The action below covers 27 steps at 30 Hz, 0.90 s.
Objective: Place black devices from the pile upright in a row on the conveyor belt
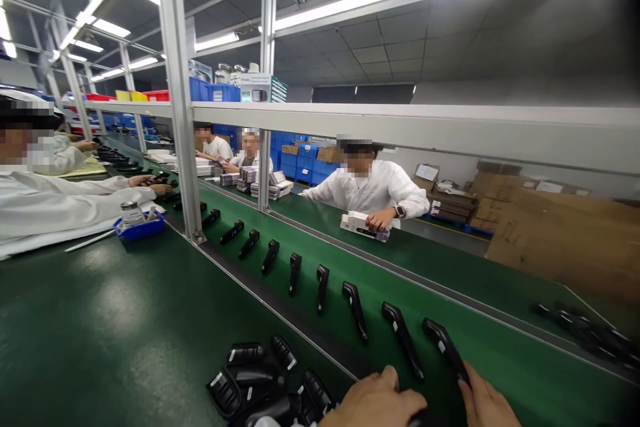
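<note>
My right hand pinches the lower end of a black angled handheld device, nearest in a row on the green conveyor belt. My left hand is curled at the bottom edge, around a black handheld device that is mostly cut off. Ahead along the belt lie more of these devices, among them one just beyond my hands and another farther up. Beside my left hand, a loose pile of black devices rests on the dark green table.
Metal posts and a white shelf beam stand over the belt. Across it, a person in white handles white boxes. At left, another person's sleeve reaches in near a blue tray. Cardboard stands far right.
</note>
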Available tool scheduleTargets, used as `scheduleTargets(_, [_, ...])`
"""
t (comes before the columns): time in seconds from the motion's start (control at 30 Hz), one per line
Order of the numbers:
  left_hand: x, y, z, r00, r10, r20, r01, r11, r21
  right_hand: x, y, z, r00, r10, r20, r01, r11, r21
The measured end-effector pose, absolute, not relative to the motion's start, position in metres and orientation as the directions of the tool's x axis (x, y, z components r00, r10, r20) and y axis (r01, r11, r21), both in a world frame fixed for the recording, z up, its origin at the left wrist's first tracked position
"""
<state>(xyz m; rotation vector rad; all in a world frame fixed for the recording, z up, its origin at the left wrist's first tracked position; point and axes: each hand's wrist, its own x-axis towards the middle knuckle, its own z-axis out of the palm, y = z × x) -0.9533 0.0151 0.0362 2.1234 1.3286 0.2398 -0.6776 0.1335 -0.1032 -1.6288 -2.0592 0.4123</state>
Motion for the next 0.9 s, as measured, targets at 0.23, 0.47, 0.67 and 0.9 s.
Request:
scheduleTargets(0.23, [-0.952,0.022,0.04,0.349,0.937,-0.004,0.638,-0.234,0.733,-0.693,0.119,-0.072,0.002,0.95,0.311,0.919,0.121,-0.375])
scheduleTargets(0.47, [-0.93,0.037,0.046,0.225,0.94,-0.258,-0.029,0.271,0.962,-0.694,0.115,-0.055,0.13,0.951,0.28,0.937,-0.027,-0.347])
scheduleTargets(0.67, [-0.918,0.033,0.041,0.18,0.917,-0.356,-0.455,0.398,0.797,-0.696,0.099,-0.034,-0.002,0.867,0.499,0.753,0.329,-0.569])
scheduleTargets(0.9, [-0.894,0.03,0.039,0.151,0.894,-0.421,-0.515,0.435,0.738,-0.721,0.05,0.023,-0.323,0.921,0.219,0.253,0.307,-0.917])
